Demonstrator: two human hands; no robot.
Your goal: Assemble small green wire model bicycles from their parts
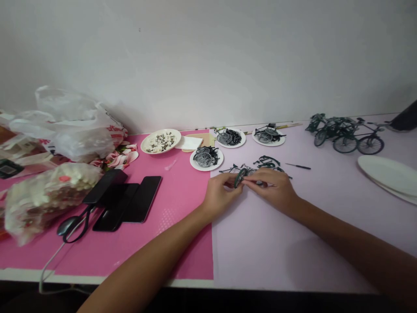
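Between my two hands is a small dark green curved bicycle part (240, 178), standing roughly upright. My left hand (223, 191) is closed around its left side with thumb and fingers. From the right, my right hand (272, 187) pinches at the same part, its fingertips touching or nearly touching my left thumb. Loose dark green frame pieces (269, 162) lie just beyond my fingers. Farther back, small white plates carry grey wheels (205, 159), black parts (233, 137) and more wheels (267, 135).
Assembled model bicycles (345, 141) stand at the back right, near a screwdriver (298, 166) and white oval plates (387, 174). On the left are plastic bags (71, 126), phones (142, 199) and a cable. A bowl (147, 148) of small pieces sits behind.
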